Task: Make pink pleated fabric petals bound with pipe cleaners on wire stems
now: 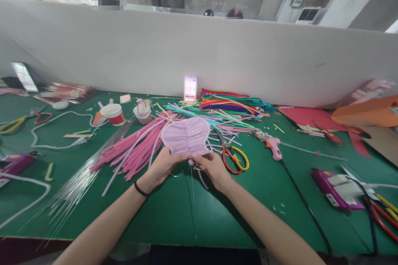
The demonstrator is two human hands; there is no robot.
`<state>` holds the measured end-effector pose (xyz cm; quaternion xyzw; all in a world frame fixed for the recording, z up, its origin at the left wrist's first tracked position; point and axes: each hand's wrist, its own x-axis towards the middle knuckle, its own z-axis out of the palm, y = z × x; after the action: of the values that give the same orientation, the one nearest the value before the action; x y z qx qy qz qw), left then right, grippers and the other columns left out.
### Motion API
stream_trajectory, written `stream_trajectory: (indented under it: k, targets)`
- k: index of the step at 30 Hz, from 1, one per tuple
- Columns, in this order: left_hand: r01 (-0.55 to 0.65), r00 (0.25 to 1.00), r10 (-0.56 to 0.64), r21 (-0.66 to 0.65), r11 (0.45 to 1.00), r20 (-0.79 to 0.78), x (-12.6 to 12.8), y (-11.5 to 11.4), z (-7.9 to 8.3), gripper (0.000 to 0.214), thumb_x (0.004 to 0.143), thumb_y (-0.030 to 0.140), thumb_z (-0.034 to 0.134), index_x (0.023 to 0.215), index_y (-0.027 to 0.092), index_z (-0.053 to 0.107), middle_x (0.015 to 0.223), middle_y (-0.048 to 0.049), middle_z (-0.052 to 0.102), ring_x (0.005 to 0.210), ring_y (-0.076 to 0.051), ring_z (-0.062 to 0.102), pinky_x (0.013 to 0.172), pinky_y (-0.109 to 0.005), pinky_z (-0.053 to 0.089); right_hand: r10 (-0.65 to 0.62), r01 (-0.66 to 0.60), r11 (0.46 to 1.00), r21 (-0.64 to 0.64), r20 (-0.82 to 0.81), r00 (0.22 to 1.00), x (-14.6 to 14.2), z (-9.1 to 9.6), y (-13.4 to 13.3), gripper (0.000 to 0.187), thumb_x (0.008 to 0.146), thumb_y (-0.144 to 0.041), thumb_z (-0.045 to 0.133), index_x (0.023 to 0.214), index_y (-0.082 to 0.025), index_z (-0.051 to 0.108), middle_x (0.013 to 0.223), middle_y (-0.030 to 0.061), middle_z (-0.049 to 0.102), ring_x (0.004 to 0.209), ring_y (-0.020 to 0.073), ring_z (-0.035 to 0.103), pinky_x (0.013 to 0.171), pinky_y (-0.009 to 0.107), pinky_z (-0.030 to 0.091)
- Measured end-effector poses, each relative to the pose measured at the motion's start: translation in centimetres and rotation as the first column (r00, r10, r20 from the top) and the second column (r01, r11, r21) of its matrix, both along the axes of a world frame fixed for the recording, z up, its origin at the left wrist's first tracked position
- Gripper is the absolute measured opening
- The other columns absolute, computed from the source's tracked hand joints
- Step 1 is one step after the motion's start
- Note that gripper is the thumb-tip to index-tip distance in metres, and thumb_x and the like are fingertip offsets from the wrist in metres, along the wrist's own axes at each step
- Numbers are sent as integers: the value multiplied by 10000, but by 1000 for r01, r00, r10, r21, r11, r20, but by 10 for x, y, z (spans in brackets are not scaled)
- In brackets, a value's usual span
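Observation:
Between my hands, over the middle of the table, is a lilac pipe-cleaner piece (185, 133), ribbed, with wavy edges and a seam down its centre. My left hand (161, 167) grips its lower left edge, thumb along the front. At the lower right, my right hand (214, 169) pinches the bottom near the seam. Thin wires (192, 198) hang below the piece. Behind it and to the left lie pink pipe cleaners (137, 145). Scissors with red and yellow handles (234, 158) rest just right of my right hand. Most of my fingers are hidden behind the piece.
A pink glue gun (273, 147) with a black cord lies to the right. Bare wires (77, 182) spread at left. Paper cups (113, 114), a lit phone (190, 88) and coloured pipe cleaners (230, 101) stand or lie farther back, before a white partition (124, 49). Purple power strips (332, 192) sit at both sides.

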<state>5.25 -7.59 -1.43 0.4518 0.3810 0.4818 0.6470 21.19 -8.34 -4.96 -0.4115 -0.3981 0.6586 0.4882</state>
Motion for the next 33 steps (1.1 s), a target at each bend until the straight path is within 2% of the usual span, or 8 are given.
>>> stream_trajectory:
  k: [2, 4, 7, 9, 12, 23, 29, 33]
  targets:
    - [-19, 999, 19, 8, 1000, -39, -2, 1, -1, 517, 688, 266, 779, 1166, 142, 626, 1175, -116, 672, 1106, -267, 613, 953, -364, 489, 5, -8, 999, -48, -70, 998, -2, 1, -1, 351, 627, -421, 798, 814, -139, 701, 749, 44, 713, 677, 155, 664, 664, 279, 542]
    - [-56, 993, 57, 19, 998, -100, -5, 3, -2, 447, 735, 357, 731, 1117, 142, 643, 1089, -105, 701, 1004, -259, 650, 825, -351, 545, -50, 47, 998, -36, -92, 994, -1, 4, -1, 351, 626, -424, 798, 807, -142, 695, 754, 45, 716, 690, 166, 672, 683, 297, 550]
    - [-139, 959, 157, 91, 986, -234, -12, 6, -2, 336, 743, 462, 689, 881, 155, 681, 818, -50, 705, 728, -195, 655, 585, -267, 531, -147, 149, 989, 6, -121, 982, 5, 12, 1, 346, 618, -420, 805, 810, -160, 683, 755, 34, 722, 728, 188, 690, 711, 317, 557]
    - [-164, 932, 206, 162, 973, -298, -15, 7, -1, 317, 729, 476, 695, 743, 161, 659, 654, -15, 645, 594, -146, 601, 528, -230, 484, -172, 175, 984, 14, -136, 976, 12, 17, 3, 344, 624, -425, 802, 808, -161, 680, 753, 35, 721, 750, 196, 699, 722, 318, 559]
    - [-148, 925, 212, 215, 965, -315, -16, 5, 2, 299, 742, 461, 685, 712, 165, 647, 596, -5, 609, 547, -125, 564, 532, -224, 466, -193, 196, 981, 12, -133, 972, 21, 20, 5, 340, 639, -423, 796, 821, -160, 680, 774, 42, 724, 768, 199, 706, 700, 299, 562]
    - [-186, 883, 307, 338, 923, -354, -14, 1, -2, 230, 712, 390, 731, 808, 186, 685, 787, -30, 668, 663, -151, 596, 564, -227, 459, -189, 190, 982, 13, -75, 979, 21, 13, 5, 423, 605, -397, 819, 913, -169, 641, 763, 37, 734, 748, 208, 714, 704, 312, 566]
    - [-71, 810, 314, 448, 891, -496, -14, -1, -5, 155, 771, 358, 682, 789, 204, 690, 795, -33, 678, 731, -172, 597, 610, -239, 430, -220, 222, 975, 8, -95, 971, 21, 11, 7, 372, 617, -401, 810, 852, -165, 646, 743, 26, 727, 710, 188, 709, 679, 288, 560]
    - [23, 746, 359, 560, 828, -561, -16, -1, -4, 136, 821, 335, 631, 801, 208, 676, 794, -29, 648, 738, -167, 574, 653, -256, 424, -218, 221, 974, 37, -85, 972, 21, 9, 7, 377, 625, -396, 806, 877, -163, 649, 757, 31, 730, 699, 190, 706, 677, 300, 558]
